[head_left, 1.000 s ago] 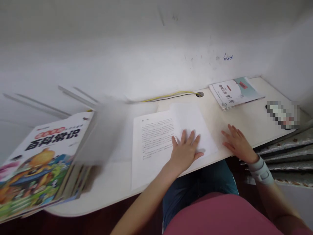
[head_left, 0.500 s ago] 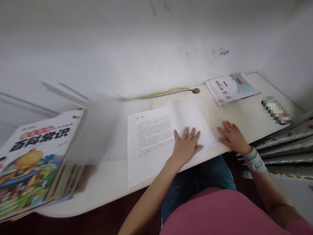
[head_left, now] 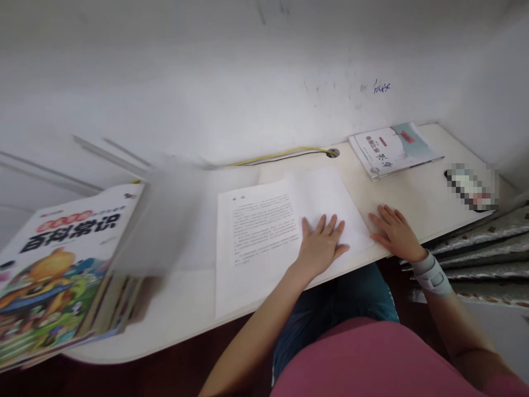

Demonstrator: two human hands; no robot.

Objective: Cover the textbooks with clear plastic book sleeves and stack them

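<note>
A printed sheet of paper (head_left: 256, 275) lies on the white desk in front of me, its upper part covered with lines of text. On its right side is a blank white page (head_left: 309, 190); whether the two are joined I cannot tell. My left hand (head_left: 320, 248) rests flat on the blank page, fingers spread. To the right of the paper, my right hand (head_left: 397, 234) lies palm down on the bare desk (head_left: 177, 314), fingers apart and holding nothing. A grey band (head_left: 432, 273) circles the right wrist.
A stack of books with a colourful cover (head_left: 61, 275) stands at the left end. Thin booklets (head_left: 397, 149) lie at the back right, near a blurred-out phone-like object (head_left: 471, 187). A yellow cable (head_left: 281, 154) runs along the wall into a desk hole (head_left: 333, 153). Patterned fabric (head_left: 487, 248) hangs at right.
My left hand has slid slightly to the right across the blank page. The right hand stays in place on the desk.
</note>
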